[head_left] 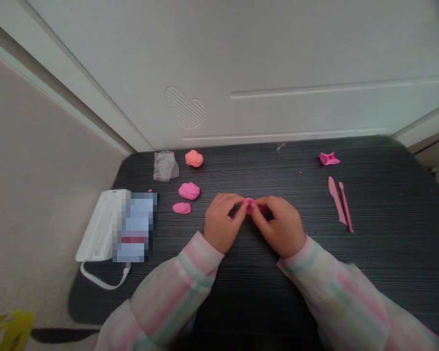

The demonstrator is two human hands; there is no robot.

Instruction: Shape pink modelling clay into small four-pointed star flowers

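Note:
Between the fingertips of both hands is a small piece of pink modelling clay (249, 205), held above the middle of the dark table (263, 302). My left hand (223, 219) pinches its left side, thumb and forefinger closed. From the other side my right hand (280, 224) grips it in the same way, the two thumbs nearly meeting. Fingers cover much of the piece. Left of my left hand lie two pink clay lumps, a larger one (189, 191) and a smaller one (182, 208). An orange clay lump (194, 158) sits behind them.
A crumpled clear plastic wrapper (165, 165) lies at the back left. Nearer are a white power bank (102, 224), a blurred-out phone (136, 226) and a white cable (102, 282). On the right are a shaped pink clay piece (328, 159), a pink plastic knife (336, 200) and a thin pink stick tool (346, 207).

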